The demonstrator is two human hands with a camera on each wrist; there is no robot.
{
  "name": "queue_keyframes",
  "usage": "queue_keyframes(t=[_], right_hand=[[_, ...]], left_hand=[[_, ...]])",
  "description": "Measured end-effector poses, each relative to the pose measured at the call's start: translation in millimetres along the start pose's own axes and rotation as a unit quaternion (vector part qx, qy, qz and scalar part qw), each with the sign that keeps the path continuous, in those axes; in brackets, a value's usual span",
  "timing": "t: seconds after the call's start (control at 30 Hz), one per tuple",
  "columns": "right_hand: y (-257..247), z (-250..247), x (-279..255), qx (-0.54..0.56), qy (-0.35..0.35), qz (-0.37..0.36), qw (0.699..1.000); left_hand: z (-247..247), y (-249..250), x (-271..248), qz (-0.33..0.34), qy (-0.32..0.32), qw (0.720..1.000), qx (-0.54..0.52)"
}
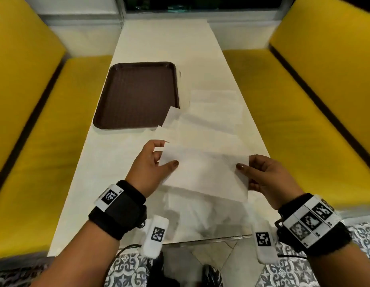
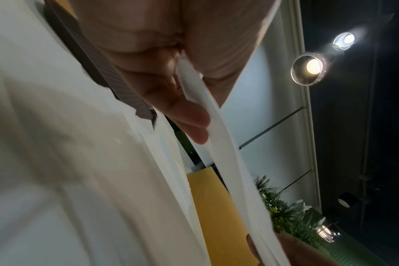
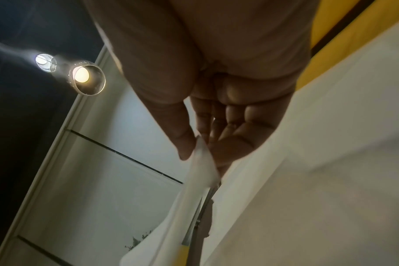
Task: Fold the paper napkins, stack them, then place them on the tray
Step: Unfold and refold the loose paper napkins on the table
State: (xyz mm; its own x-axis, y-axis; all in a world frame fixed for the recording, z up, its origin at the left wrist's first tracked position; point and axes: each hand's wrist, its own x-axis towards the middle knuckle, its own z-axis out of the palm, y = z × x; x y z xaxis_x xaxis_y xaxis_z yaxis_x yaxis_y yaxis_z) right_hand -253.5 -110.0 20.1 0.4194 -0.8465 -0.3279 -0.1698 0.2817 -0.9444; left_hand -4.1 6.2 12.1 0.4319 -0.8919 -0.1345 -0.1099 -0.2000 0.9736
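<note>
The left hand [image 1: 149, 165] and right hand [image 1: 260, 172] each pinch one end of a napkin [image 1: 202, 172] above the worktop [image 1: 109, 162], a thin, limp sheet that probably tears easily, best held by its edges.

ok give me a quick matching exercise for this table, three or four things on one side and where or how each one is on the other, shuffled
Things:
1. tray
2. held napkin
3. loose napkins
4. benches

Places or states:
A. pinched at both ends, above the table
B. yellow, on either side of the table
C. brown, bare, left of the loose napkins
D. lying on the table beyond the hands

Pairs: 1-C, 2-A, 3-D, 4-B
</note>
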Motion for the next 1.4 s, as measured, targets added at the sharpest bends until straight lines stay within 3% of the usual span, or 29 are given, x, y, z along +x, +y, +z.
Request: queue_keyframes(t=[0.13,0.33,0.47,0.6,0.67,0.73,0.8,0.9,1.1,1.4], right_hand=[[10.1,-50.7,-6.6,-0.087,-0.025,-0.008,0.996],[27.1,-87.4,-22.4,-0.242,-0.135,0.011,0.961],[37.6,-95.2,-31.9,-0.230,-0.141,-0.007,0.963],[45.1,-106.4,-33.4,-0.182,-0.097,-0.010,0.978],[50.9,-115.0,-31.8,-0.150,-0.057,-0.003,0.987],[58.0,-122.6,-30.0,-0.096,-0.012,0.011,0.995],[64.7,-128.9,-27.5,-0.052,0.026,0.020,0.998],[71.7,-133.0,-23.9,-0.020,0.059,0.024,0.998],[79.3,-129.2,-10.9,0.023,0.095,0.038,0.994],[80.9,-110.2,8.9,-0.030,0.100,0.044,0.994]], left_hand=[[47.0,4.1,-11.9,-0.001,-0.054,0.998,0.031],[101.4,10.1,-20.3,0.002,-0.133,0.987,0.090],[127.7,13.5,-18.1,0.003,-0.162,0.976,0.143],[148.3,14.5,-12.0,0.036,-0.110,0.978,0.174],[154.8,11.4,-9.3,0.099,-0.051,0.950,0.291],[156.7,3.2,-7.0,0.145,-0.015,0.883,0.446],[156.4,-3.9,-7.4,0.119,-0.017,0.838,0.532],[156.0,-15.6,-9.0,0.038,-0.062,0.806,0.587],[153.8,-33.8,-12.3,-0.008,-0.108,0.770,0.628],[142.1,-40.3,-11.6,-0.028,-0.112,0.770,0.627]])
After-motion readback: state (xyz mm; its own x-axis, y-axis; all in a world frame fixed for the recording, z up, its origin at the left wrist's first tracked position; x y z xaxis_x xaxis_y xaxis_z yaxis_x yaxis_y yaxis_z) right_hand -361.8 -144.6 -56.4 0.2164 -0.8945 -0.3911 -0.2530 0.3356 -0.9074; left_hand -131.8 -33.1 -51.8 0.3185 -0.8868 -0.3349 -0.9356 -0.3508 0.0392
